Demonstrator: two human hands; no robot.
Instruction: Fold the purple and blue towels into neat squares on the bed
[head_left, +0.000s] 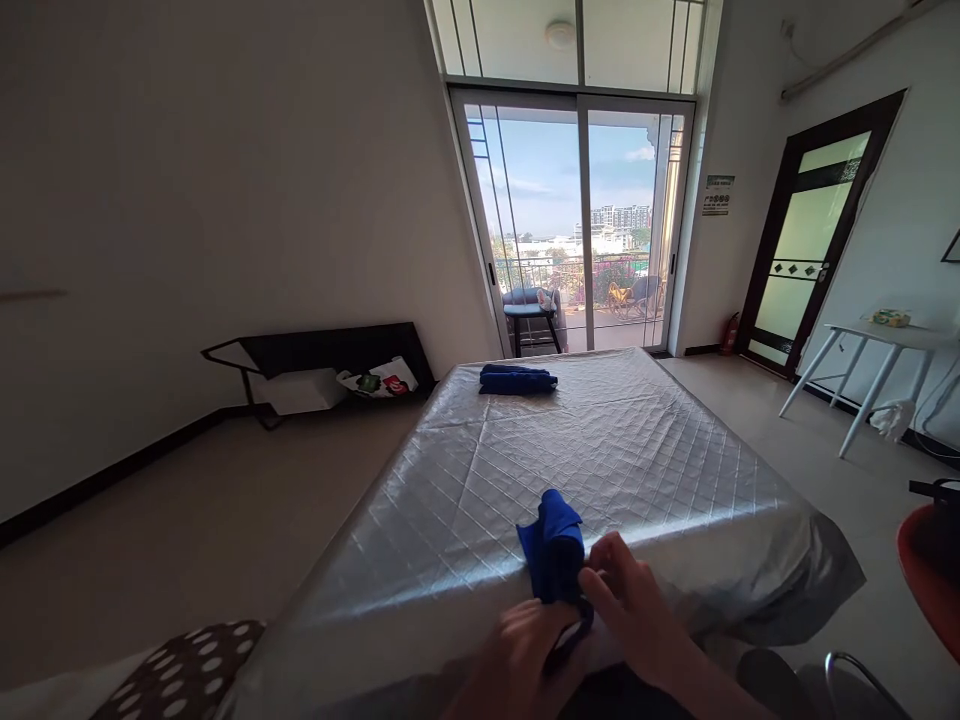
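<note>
A blue cloth roll (560,545) lies at the near edge of the covered table, with a loose flap sticking out on its left side. My left hand (525,635) is closed at the roll's near end, where a dark band-like part (574,640) curves between my hands. On the right side of the roll, my right hand (626,590) has its fingers bent in a pinch against the cloth's edge. Exactly what those fingertips grip is partly hidden. Farther back on the table rests a dark blue rolled bundle (517,380), apart from both hands.
A silvery quilted cover (600,440) drapes over the table. Left on the floor stands a black frame (330,345) with a white bag (382,378). To the right are a white side table (892,335), a red chair (930,570) and a dark-framed door (817,235). Sliding glass doors (583,230) stand behind.
</note>
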